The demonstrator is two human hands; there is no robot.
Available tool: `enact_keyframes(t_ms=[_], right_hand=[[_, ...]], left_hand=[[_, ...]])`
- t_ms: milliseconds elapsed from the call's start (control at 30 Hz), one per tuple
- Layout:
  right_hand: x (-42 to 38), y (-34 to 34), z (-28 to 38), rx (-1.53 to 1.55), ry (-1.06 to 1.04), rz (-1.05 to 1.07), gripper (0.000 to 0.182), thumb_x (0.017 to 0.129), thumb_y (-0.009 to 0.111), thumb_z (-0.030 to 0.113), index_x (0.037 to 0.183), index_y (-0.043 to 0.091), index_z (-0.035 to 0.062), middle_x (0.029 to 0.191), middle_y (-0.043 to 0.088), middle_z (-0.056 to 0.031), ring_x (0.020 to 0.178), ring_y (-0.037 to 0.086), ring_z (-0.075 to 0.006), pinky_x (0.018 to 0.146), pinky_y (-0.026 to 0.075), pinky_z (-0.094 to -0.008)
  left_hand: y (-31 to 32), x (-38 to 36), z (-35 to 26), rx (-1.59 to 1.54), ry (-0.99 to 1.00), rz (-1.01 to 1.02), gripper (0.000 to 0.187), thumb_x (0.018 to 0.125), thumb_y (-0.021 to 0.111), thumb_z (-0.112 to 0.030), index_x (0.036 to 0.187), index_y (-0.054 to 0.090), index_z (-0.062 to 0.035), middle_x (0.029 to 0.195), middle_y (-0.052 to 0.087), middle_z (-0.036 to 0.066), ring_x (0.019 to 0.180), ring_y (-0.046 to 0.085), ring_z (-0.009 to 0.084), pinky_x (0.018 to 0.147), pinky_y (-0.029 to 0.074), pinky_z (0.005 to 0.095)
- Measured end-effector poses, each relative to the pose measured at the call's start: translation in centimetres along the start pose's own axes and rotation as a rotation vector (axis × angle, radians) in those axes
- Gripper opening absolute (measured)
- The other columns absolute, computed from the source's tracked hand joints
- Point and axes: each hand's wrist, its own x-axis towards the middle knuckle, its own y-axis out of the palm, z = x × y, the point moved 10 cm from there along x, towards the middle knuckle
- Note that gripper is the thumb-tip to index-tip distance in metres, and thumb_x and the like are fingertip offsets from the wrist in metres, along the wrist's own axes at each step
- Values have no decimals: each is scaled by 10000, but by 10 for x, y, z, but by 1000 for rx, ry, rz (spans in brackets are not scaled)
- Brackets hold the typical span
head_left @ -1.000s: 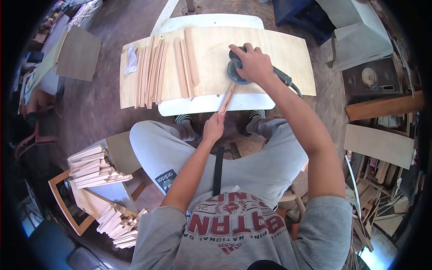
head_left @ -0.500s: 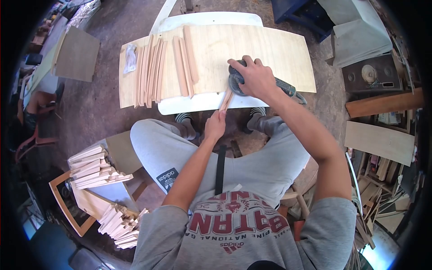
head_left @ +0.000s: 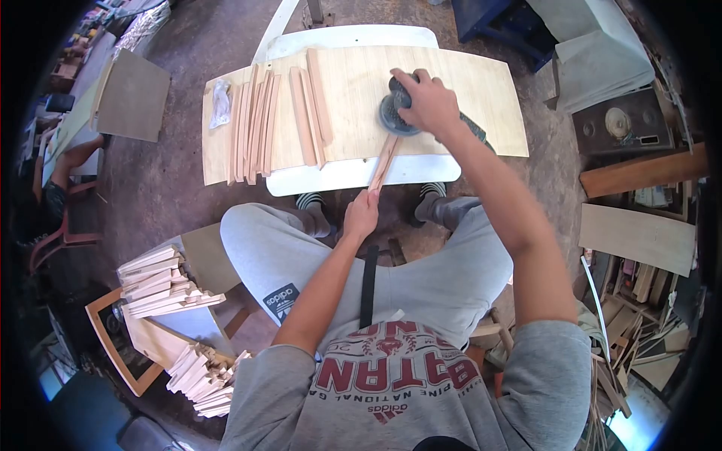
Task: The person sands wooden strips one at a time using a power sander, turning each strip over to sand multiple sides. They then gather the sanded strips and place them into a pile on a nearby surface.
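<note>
pinching the near end of a slim, pale reddish wooden strip (head_left: 385,160) between thumb and fingers, the left hand (head_left: 362,214) sits at the centre of the frame; the right hand (head_left: 434,109), upper centre, is wrapped over a dark grey-green handheld sander with a round base (head_left: 395,120).

nearest, along the bottom, a heather-grey cotton t-shirt (head_left: 338,425) carries red lettering, upside down: large letters seem to read "batan", then "pine national ga" and "adidas", with folds swallowing the rest. light grey sweatpants (head_left: 429,286) bear a dark rectangular patch (head_left: 281,301), also "adidas", left of centre.

further up, the strip slants from the left hand to the sander's base, which hides its far end. to do this well, i would hold the base flat, press lightly and evenly, move along the grain, and keep the pinching fingers well clear of the disc. no maker's name is legible on the sander.

beyond, a pale rectangular plywood board (head_left: 481,105) spans the upper centre, with loose pinkish wooden strips (head_left: 256,124) at its left and a crumpled clear plastic packet (head_left: 220,103) beside them, no label readable.
</note>
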Motion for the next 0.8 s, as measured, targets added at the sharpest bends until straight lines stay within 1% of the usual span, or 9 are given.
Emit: enact_keyframes(t_ms=[100,233,300,467,500,600,667,800], right_hand=[[-38,-2,32,12,-58,66,813,754,835,265,1489,497,348,1363,587,-126,1094,675,-374,806,626,-473],[-88,-9,69,30,-147,194,810,751,838,243,1483,501,322,1334,591,-131,1080,665,-363,789,628,-448],[-90,-9,61,41,-135,149,814,747,844,251,1483,504,325,1335,592,-125,1087,665,-362,787,628,-454],[-59,-9,22,7,-23,92,827,734,857,271,1482,514,357,1343,595,-113,1093,671,-355,799,623,-476],[-50,-8,13,10,-28,72,789,752,834,275,1470,518,354,1340,594,-137,1085,672,-387,795,627,-480],[-17,-5,-9,-10,0,56,792,750,828,280,1475,518,355,1355,603,-142,1098,682,-389,806,626,-488],[1,-3,-16,-33,1,49,791,751,825,276,1476,519,353,1360,607,-143,1102,685,-390,808,626,-488],[19,-3,-2,-32,-43,35,798,750,835,285,1477,516,365,1358,609,-143,1097,688,-386,814,628,-480]], left_hand=[[1,1,0,1,11,-9,476,1087,441,-458,999,614,-23,948,675,335,955,628,564,817,481,633],[1,-3,5,8,-25,-31,463,1088,445,-457,1007,608,-32,937,682,332,942,633,564,813,481,639],[0,-6,1,7,-24,-31,453,1087,449,-451,1011,603,-32,934,684,330,939,633,565,810,478,642],[0,-6,-4,21,-43,-5,427,1088,454,-427,1021,597,-30,925,683,329,933,633,565,802,472,648],[0,-6,-5,14,-38,-3,423,1088,456,-424,1025,597,-30,923,682,329,931,633,565,800,472,648],[1,-7,-6,0,-46,15,417,1087,459,-416,1031,597,-27,916,678,332,929,631,563,793,470,647],[2,-6,-7,-18,-44,27,417,1087,459,-414,1032,596,-23,914,674,336,930,630,562,790,468,645],[-1,-7,-11,-51,-34,45,422,1088,454,-412,1032,593,-17,914,667,341,935,627,561,788,467,641]])
